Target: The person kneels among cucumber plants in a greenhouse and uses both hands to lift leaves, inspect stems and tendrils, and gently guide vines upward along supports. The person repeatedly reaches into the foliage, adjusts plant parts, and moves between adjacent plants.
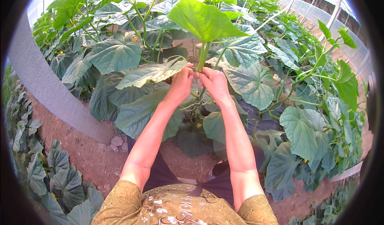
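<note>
A cucumber plant stands in front of me, with a bright, sunlit upper leaf (205, 19) on upright green stems (204, 55). My right hand (214, 82) pinches the base of these stems between thumb and fingers. Close beside it, my left hand (181, 85) has its fingertips drawn together on the vine at the same height; the exact point of contact is partly hidden. A pale, veined leaf (153, 73) spreads left of my left hand. To the right of my right hand hangs a broad leaf (253, 82). Darker leaves and thin stalks lie below both hands.
A thick grey post (57, 84) slants along the left, its foot in bare soil (93, 156). Dense vines (303, 75) fill the right side. A thin pale string or pole (273, 19) runs up to the right. Plastic sheeting (324, 12) lines the far right.
</note>
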A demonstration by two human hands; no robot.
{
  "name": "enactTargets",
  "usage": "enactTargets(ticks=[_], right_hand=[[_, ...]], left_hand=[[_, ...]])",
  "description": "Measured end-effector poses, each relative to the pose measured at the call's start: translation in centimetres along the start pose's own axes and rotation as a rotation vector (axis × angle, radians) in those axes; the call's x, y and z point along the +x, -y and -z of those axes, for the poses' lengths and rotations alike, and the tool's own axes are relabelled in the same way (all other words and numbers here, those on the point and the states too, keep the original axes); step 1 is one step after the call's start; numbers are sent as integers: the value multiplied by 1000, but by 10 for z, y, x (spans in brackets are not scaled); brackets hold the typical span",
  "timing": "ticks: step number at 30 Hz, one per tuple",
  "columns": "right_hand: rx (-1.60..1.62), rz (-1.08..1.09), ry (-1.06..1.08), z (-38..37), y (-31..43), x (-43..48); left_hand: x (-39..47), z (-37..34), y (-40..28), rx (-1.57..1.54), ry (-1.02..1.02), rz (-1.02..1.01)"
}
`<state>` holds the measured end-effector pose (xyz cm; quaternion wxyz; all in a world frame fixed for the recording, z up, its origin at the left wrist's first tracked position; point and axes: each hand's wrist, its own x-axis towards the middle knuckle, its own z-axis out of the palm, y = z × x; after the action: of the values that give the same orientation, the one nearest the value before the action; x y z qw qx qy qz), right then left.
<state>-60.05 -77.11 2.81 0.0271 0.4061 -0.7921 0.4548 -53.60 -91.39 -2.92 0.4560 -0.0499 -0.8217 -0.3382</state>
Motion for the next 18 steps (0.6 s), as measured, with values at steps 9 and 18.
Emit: enactTargets(ticks=[9,18], right_hand=[[-212,81,-107,-4,-7,-1],[-356,21,-287,-16,-21,15]], left_hand=[[-2,5,-16,-360,105,210],[-18,35,-86,-326,220,176]])
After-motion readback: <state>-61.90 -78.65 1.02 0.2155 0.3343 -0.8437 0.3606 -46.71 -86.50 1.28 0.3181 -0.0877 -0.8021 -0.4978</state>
